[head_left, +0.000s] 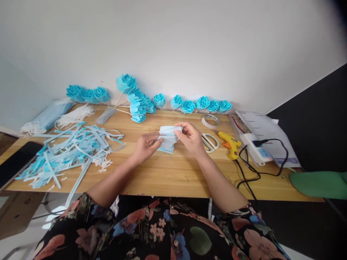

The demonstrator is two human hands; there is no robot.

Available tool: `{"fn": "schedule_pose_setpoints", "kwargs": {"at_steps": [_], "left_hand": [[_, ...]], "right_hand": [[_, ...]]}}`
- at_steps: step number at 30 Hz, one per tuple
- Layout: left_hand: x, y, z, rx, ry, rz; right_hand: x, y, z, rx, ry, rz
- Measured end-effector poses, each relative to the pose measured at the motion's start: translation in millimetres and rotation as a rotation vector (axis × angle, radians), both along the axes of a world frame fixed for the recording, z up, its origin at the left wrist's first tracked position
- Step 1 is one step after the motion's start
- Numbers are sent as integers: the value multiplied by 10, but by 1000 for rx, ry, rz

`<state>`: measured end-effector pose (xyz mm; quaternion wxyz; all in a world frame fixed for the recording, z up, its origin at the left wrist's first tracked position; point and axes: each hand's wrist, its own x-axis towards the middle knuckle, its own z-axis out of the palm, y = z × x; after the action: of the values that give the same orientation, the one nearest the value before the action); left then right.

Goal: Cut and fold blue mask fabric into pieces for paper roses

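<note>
Over the middle of the wooden table [151,177], both hands hold a light-blue pleated piece of fabric [168,138], which looks like face mask material in several layers. My left hand [148,145] pinches its left side between thumb and fingers. At its upper right, my right hand [191,137] grips the fabric with the thumb on top and the fingers behind. White-handled scissors [214,143] lie just right of my right hand, their blades partly hidden. A roll of white tape [210,121] lies behind them.
Blue fabric flowers [138,104] line the wall. At left are cut strips [67,151], white ear loops [76,115], stacked masks [51,115], thin wires [105,115] and a phone [18,162]. At right, a yellow glue gun [230,143] lies by a power strip [257,150] with black cables.
</note>
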<state>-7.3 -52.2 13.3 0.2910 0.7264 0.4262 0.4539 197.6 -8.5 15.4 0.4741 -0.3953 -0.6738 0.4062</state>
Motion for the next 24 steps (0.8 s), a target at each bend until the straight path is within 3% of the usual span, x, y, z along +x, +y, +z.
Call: {"fn": "schedule_pose_setpoints", "kwargs": {"at_steps": [5, 8, 15, 24], "left_hand": [[0, -30, 54, 104, 140, -27], [6, -40, 57, 144, 181, -63], [12, -38, 42, 81, 122, -96], [7, -24, -17, 64, 68, -135]], "right_hand": [[79, 7, 104, 263, -224, 33], [71, 16, 107, 318, -298, 80], [3, 7, 38, 260, -264, -24], [-47, -36, 18, 155, -179, -47]]}}
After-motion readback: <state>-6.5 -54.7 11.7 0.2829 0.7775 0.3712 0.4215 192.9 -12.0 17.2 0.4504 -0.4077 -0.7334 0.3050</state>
